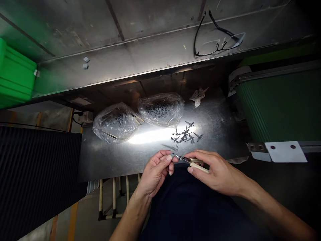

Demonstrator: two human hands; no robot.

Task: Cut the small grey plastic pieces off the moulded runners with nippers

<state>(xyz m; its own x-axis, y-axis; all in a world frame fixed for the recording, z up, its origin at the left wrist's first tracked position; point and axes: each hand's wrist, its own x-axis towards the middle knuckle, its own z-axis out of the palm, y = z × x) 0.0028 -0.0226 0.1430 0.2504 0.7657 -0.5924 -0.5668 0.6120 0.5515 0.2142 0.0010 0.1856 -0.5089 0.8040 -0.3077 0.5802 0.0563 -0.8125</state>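
Note:
My right hand [213,169] is wrapped round the cream handles of a pair of nippers [194,163], whose metal jaws point left. Those jaws meet the fingertips of my left hand [159,169], which pinch a small dark grey plastic part [172,154]. Fingers cover most of that part. Just beyond my hands, several dark sprue pieces [186,135] lie in a loose pile on the metal table [120,160]. Farther back stand two clear plastic bags, a left bag [100,122] and a right bag [180,112], both with many small dark parts inside.
A second cream-handled tool [137,118] lies at the left bag. Crumpled white paper [198,97] is at the back. Glasses [218,47] and two small grey pieces [85,63] rest on the upper ledge. A green bin [16,73] stands left, a green conveyor belt [283,103] right.

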